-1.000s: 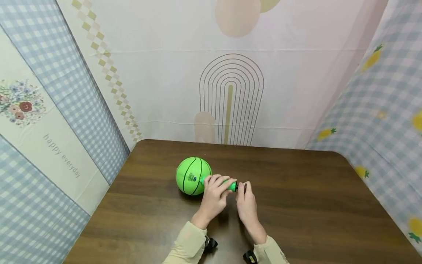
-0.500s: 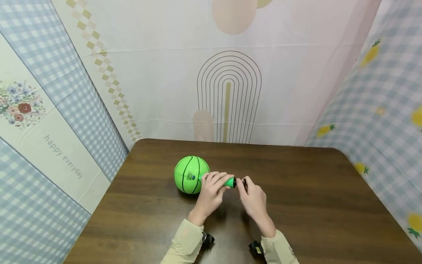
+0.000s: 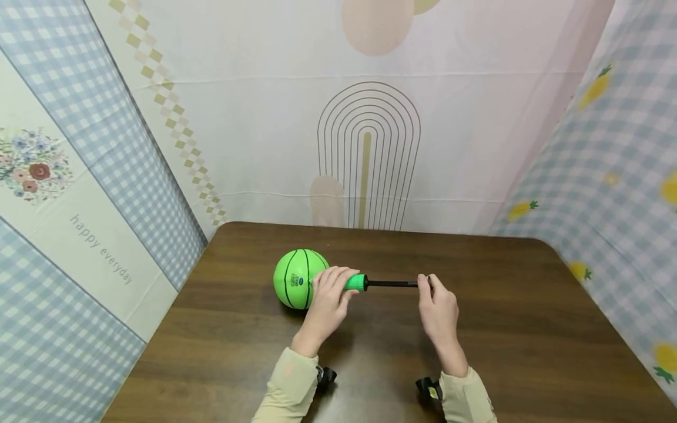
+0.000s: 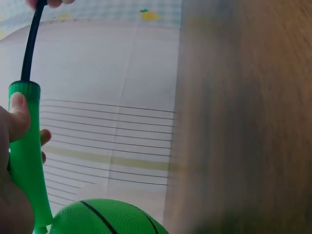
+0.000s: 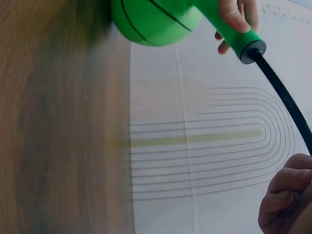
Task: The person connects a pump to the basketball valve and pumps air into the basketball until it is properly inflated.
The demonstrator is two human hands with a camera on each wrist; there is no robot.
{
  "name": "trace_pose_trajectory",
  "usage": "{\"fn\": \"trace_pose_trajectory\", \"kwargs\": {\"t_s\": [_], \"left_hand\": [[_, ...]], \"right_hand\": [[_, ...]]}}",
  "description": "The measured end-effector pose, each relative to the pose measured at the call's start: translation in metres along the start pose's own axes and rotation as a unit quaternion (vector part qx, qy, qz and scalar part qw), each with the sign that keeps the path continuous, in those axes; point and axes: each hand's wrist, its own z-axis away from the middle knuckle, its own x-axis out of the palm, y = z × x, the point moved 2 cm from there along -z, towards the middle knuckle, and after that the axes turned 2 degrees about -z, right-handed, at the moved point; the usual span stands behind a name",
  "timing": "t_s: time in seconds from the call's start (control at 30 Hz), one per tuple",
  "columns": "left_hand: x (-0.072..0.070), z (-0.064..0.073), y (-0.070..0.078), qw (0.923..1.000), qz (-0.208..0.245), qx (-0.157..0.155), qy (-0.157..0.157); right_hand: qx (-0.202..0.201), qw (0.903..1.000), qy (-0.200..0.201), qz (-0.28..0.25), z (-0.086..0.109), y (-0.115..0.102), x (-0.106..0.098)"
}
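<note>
The person wears long sleeves of a pale, creamy yellow-beige cloth. The left sleeve [image 3: 290, 385] creases along the forearm and carries a faint peach-coloured patch [image 3: 287, 369] near its cuff; the right sleeve [image 3: 468, 398] is of the same plain colour, softly wrinkled. Both end at the wrist, leaving the left hand [image 3: 329, 299] and right hand [image 3: 439, 305] bare. At the inner side of each cuff sits a small, blocky black device, the left one [image 3: 327, 377] round-ended, the right one [image 3: 426, 388] marked with a little yellow-green spot [image 3: 433, 392].

Ball [image 3: 297, 279] on table [image 3: 508, 305], pump [image 3: 357, 282] right of ball, cloth [image 3: 264, 135] behind table
</note>
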Motion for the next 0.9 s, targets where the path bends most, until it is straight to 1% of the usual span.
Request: {"fn": "trace_pose_trajectory", "kwargs": {"t_s": [0.1, 0.2, 0.27, 0.37, 0.5, 0.63, 0.77, 0.83, 0.9], "left_hand": [[0.002, 0.000, 0.002, 1.0000, 0.002, -0.006, -0.005], [0.005, 0.000, 0.005, 1.0000, 0.006, -0.003, 0.002], [0.007, 0.001, 0.008, 0.9999, 0.008, 0.000, 0.010], [0.010, 0.001, 0.013, 0.9997, 0.009, 0.005, 0.023], [0.016, 0.001, 0.020, 0.9994, 0.002, 0.021, 0.029], [0.019, 0.003, 0.023, 0.9990, -0.009, 0.031, 0.030], [0.017, 0.004, 0.021, 0.9992, -0.002, 0.032, 0.025], [0.014, 0.004, 0.019, 0.9993, 0.006, 0.032, 0.015], [0.012, 0.004, 0.017, 0.9994, 0.010, 0.033, 0.008]], "right_hand": [[0.028, 0.9987, -0.009, -0.042, 0.003, -0.002, 0.005], [0.053, 0.9941, -0.029, -0.091, 0.008, -0.006, 0.015], [0.063, 0.9908, -0.046, -0.111, 0.012, -0.008, 0.024], [0.070, 0.9880, -0.068, -0.120, 0.019, -0.011, 0.038], [0.071, 0.9896, -0.083, -0.093, 0.026, -0.014, 0.053], [0.073, 0.9907, -0.096, -0.063, 0.030, -0.015, 0.059], [0.066, 0.9898, -0.118, -0.044, 0.030, -0.015, 0.058], [0.051, 0.9894, -0.134, -0.021, 0.029, -0.014, 0.055], [0.030, 0.9902, -0.136, 0.008, 0.026, -0.014, 0.050]]}}
